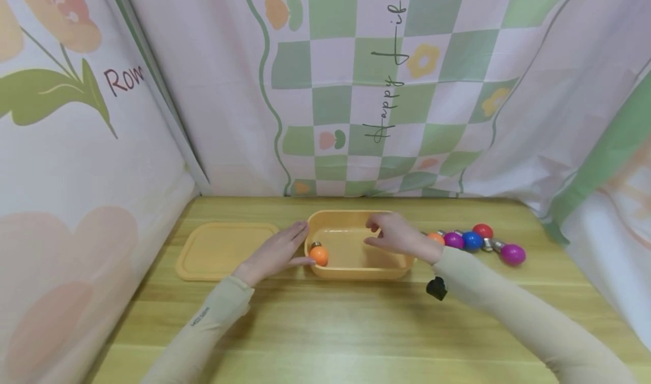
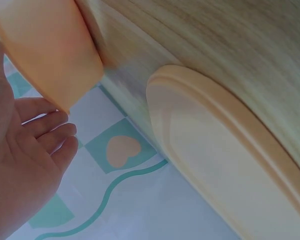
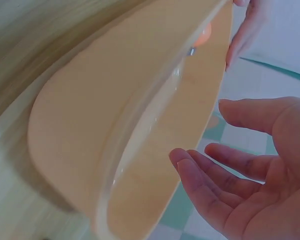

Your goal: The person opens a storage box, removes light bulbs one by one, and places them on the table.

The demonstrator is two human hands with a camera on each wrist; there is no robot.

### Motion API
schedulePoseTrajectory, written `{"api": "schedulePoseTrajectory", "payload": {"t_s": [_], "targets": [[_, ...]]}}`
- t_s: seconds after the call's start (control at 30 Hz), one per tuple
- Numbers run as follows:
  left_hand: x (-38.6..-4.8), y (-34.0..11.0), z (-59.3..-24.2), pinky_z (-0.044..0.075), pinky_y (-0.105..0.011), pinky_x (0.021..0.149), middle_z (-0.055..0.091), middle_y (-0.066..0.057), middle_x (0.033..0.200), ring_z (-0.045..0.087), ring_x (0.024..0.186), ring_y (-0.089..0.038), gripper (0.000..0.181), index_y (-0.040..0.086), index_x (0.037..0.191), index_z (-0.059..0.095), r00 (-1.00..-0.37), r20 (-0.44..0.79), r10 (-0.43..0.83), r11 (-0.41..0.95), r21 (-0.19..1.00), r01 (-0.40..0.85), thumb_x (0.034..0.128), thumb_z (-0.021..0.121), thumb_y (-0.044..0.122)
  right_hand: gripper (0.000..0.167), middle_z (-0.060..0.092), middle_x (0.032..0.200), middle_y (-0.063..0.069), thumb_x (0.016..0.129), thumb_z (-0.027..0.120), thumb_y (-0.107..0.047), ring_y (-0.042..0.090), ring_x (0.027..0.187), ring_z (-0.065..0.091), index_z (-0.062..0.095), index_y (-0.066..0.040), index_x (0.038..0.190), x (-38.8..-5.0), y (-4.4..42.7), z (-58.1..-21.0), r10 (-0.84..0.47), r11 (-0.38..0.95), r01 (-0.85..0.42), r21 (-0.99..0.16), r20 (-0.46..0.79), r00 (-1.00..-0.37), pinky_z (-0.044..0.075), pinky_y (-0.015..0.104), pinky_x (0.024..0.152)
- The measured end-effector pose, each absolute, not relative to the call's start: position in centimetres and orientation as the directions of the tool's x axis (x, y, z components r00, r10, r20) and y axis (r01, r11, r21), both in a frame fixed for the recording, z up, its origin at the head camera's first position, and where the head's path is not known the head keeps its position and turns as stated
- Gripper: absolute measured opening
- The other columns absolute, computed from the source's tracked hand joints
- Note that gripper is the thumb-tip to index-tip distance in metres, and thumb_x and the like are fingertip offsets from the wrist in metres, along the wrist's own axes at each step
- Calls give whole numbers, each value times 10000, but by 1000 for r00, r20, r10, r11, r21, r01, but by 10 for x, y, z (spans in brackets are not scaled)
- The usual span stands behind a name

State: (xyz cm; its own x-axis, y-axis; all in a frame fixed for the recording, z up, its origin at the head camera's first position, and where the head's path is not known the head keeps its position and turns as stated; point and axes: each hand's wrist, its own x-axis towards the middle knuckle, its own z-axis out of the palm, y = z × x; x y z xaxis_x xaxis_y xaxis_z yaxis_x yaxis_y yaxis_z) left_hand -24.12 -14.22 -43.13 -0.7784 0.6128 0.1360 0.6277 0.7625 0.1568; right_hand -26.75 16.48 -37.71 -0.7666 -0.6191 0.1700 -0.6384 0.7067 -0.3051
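Observation:
A yellow rectangular box (image 1: pixel 366 273) without its lid stands on the table. Inside it, at the left end, lies an orange light bulb (image 1: pixel 319 255) with a metal base; it also shows in the right wrist view as an orange bulb (image 3: pixel 204 36). My left hand (image 1: pixel 274 252) rests against the box's left end, fingers straight along the far side and thumb by the near rim. Over the right part of the box hovers my right hand (image 1: pixel 396 236), its fingers loosely bent and nothing between them, as the right wrist view confirms.
A yellow lid (image 1: pixel 218 251) lies flat left of the box. To the right sits a row of bulbs: orange (image 1: pixel 435 238), purple (image 1: pixel 454 240), blue (image 1: pixel 472 241), red (image 1: pixel 482 231) and another purple bulb (image 1: pixel 513 254). Patterned curtains (image 1: pixel 335 90) enclose the wooden table (image 1: pixel 325 327).

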Motion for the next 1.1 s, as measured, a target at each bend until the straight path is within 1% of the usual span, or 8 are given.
{"api": "schedulePoseTrajectory", "payload": {"t_s": [0.1, 0.23, 0.33, 0.53, 0.87, 0.93, 1.0, 1.1], "targets": [[-242, -142, -431, 323, -505, 1223, 286, -215, 1602, 335, 1481, -379, 858, -56, 1502, 334, -780, 134, 611, 764, 160, 626, 941, 560, 552, 251, 720, 890, 206, 860, 742, -130, 291, 737, 732, 652, 68, 983, -269, 156, -380, -642, 687, -660, -303, 170, -747, 628, 344, 686], [-242, -142, -430, 325, -510, 1220, 284, -216, 1603, 333, 1482, -380, 861, -58, 1503, 332, -782, 134, 609, 765, 163, 624, 940, 560, 553, 248, 722, 910, 205, 871, 734, -135, 293, 778, 722, 644, 64, 988, -272, 145, -384, -657, 680, -655, -330, 121, -744, 622, 341, 700], [-242, -142, -430, 327, -516, 1218, 278, -214, 1607, 326, 1486, -377, 868, -54, 1507, 326, -784, 130, 607, 766, 168, 621, 939, 558, 560, 255, 729, 922, 186, 872, 739, -155, 287, 820, 714, 650, 50, 994, -274, 137, -390, -663, 686, -653, -319, 94, -743, 617, 353, 729], [-244, -143, -431, 324, -517, 1222, 265, -202, 1615, 317, 1491, -372, 869, -41, 1517, 311, -791, 123, 600, 771, 173, 612, 940, 556, 561, 263, 732, 974, 172, 889, 731, -189, 291, 907, 699, 656, 29, 1016, -275, 121, -394, -648, 710, -610, -350, 14, -762, 605, 375, 790], [-244, -142, -432, 326, -527, 1217, 283, -218, 1605, 329, 1481, -388, 853, -50, 1510, 323, -783, 145, 605, 761, 181, 622, 943, 572, 537, 294, 738, 1004, 150, 907, 710, -227, 260, 921, 694, 682, 30, 1047, -276, 99, -391, -629, 744, -558, -368, -102, -771, 600, 355, 810], [-244, -142, -433, 326, -525, 1218, 288, -219, 1606, 326, 1484, -381, 853, -45, 1512, 321, -786, 141, 602, 764, 185, 618, 943, 569, 540, 303, 738, 983, 139, 909, 707, -232, 233, 884, 686, 690, 35, 1050, -277, 95, -392, -617, 756, -544, -364, -123, -777, 596, 334, 787], [-244, -142, -433, 325, -523, 1219, 292, -220, 1606, 321, 1489, -373, 855, -42, 1514, 318, -789, 134, 600, 767, 183, 615, 942, 566, 544, 304, 724, 900, 101, 912, 704, -244, 185, 784, 651, 699, 32, 1040, -277, 90, -394, -603, 770, -522, -368, -152, -783, 571, 289, 707], [-244, -142, -434, 324, -522, 1219, 292, -221, 1605, 323, 1487, -373, 860, -44, 1512, 317, -789, 132, 601, 768, 179, 615, 939, 568, 546, 266, 613, 700, 14, 915, 701, -248, 112, 596, 499, 701, 14, 964, -278, 84, -398, -588, 781, -494, -384, -184, -787, 441, 207, 548]]}}
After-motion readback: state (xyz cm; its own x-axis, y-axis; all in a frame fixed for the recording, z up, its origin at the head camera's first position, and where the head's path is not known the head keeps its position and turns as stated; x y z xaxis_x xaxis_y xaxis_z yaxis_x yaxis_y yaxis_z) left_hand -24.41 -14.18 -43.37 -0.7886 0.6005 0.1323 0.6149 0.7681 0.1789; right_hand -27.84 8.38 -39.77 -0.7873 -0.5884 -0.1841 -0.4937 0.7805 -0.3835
